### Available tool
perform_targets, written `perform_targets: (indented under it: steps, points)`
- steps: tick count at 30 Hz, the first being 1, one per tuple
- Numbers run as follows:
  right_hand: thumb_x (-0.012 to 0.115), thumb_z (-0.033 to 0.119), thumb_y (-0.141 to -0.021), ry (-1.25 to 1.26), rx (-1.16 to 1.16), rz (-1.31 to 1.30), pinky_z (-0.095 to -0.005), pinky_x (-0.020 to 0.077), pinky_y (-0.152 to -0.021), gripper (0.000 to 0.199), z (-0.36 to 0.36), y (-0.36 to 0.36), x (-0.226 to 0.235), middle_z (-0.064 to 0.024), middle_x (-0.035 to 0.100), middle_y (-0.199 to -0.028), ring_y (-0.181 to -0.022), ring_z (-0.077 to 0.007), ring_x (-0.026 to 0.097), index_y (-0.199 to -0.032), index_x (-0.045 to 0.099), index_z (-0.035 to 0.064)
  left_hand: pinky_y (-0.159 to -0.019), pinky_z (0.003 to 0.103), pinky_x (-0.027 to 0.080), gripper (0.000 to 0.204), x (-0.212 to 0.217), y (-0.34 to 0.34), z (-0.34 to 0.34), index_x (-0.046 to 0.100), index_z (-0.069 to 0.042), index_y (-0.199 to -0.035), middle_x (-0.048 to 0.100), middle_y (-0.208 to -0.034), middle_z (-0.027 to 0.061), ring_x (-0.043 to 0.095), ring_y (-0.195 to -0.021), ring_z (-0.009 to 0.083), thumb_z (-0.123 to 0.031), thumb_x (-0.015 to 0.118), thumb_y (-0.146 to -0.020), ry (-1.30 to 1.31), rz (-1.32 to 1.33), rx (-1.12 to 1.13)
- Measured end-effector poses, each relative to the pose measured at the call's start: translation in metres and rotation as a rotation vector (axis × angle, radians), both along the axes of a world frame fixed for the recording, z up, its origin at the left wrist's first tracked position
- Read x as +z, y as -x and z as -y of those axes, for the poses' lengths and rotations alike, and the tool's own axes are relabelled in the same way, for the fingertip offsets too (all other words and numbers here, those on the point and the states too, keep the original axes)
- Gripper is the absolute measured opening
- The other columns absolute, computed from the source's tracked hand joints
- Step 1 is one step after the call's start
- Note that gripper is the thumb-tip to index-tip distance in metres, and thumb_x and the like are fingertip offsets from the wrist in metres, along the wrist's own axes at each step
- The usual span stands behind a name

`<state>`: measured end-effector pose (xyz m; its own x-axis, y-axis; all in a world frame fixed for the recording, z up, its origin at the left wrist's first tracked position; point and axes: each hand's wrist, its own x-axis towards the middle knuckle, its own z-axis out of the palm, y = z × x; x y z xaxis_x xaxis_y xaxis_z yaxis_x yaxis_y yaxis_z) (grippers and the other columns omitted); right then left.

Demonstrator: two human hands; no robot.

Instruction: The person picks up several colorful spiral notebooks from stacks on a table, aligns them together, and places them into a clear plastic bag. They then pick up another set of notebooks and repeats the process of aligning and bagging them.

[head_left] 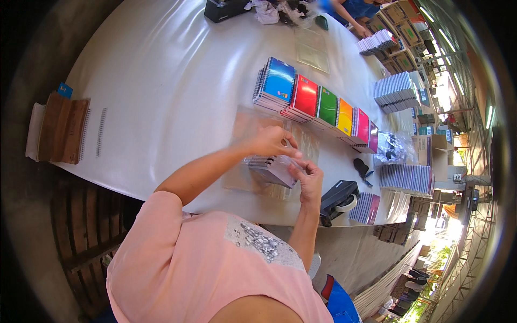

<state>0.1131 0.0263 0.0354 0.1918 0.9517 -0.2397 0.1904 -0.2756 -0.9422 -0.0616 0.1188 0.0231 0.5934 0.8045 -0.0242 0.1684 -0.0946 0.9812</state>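
The left hand [272,141] covers the top edge of the wrapped stack of notebooks [272,169], and the right hand [308,177] hides its near corner, so the grip of the fingers [293,171] on the clear wrap cannot be made out. The co-worker [350,11] at the far end of the counter [161,81] is cut off by the upper edge. The cover print on the coloured notebooks [318,105] is too small to read. The shoulder in pink [215,269] blocks the near counter edge.
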Motion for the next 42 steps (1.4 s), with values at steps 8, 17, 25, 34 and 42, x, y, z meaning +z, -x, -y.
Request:
perform_targets:
  steps: [8,17,25,34,42]
  points:
    - [0.071,0.002,-0.068,-0.195,-0.046,0.278,-0.0256,0.0401,-0.071,0.018,0.002,0.019,0.003,-0.0034,0.062,-0.086,-0.082,-0.0124,0.056,-0.085,0.069,0.0076,-0.082,0.043,0.036,0.02,-0.008,0.016,0.011,0.072,-0.014,-0.09,0.068,-0.09,0.0012,0.057,-0.099,0.0194,-0.015,0.073,-0.071,-0.184,0.014,-0.1]
    - [0.069,0.009,-0.067,-0.38,0.032,1.118,-0.0534,0.0164,-0.097,0.02,0.014,0.045,0.034,-0.0011,0.045,-0.131,-0.129,-0.0236,0.032,-0.082,0.072,0.0213,-0.098,0.055,0.017,0.082,0.035,0.028,0.038,0.023,-0.018,-0.141,0.063,-0.114,-0.0024,0.043,-0.124,0.0167,-0.018,0.07,-0.074,-0.513,-0.255,-0.16]
    - [0.062,0.01,-0.073,-0.055,0.269,0.926,-0.0493,0.02,-0.101,0.024,0.069,0.026,0.053,-0.008,0.046,-0.13,-0.124,-0.0251,0.039,-0.094,0.07,0.0175,-0.1,0.052,0.016,0.049,-0.005,0.028,0.057,0.048,-0.014,-0.129,0.063,-0.114,0.0013,0.054,-0.113,0.0122,-0.017,0.06,-0.082,-1.09,-0.285,-0.095]
    - [0.057,0.044,-0.086,0.202,-0.864,0.181,-0.0579,0.0275,-0.096,0.037,0.155,-0.145,-0.028,-0.0092,0.05,-0.124,-0.116,-0.027,0.046,-0.104,0.064,0.0129,-0.099,0.048,0.018,0.028,-0.004,0.006,0.089,0.065,-0.016,-0.107,0.065,-0.111,0.0045,0.055,-0.112,0.0132,-0.012,0.06,-0.08,-1.147,-0.406,0.144]
    - [0.064,0.04,-0.08,0.104,-0.954,-0.395,-0.0656,-0.0041,-0.099,0.04,0.157,-0.125,-0.033,-0.0025,0.055,-0.117,-0.128,-0.0222,0.029,-0.108,0.065,0.0116,-0.096,0.046,0.021,0.026,0.0,0.008,0.088,0.064,-0.016,-0.108,0.063,-0.113,0.005,0.057,-0.109,0.0145,-0.016,0.061,-0.082,-1.121,-0.43,0.131]
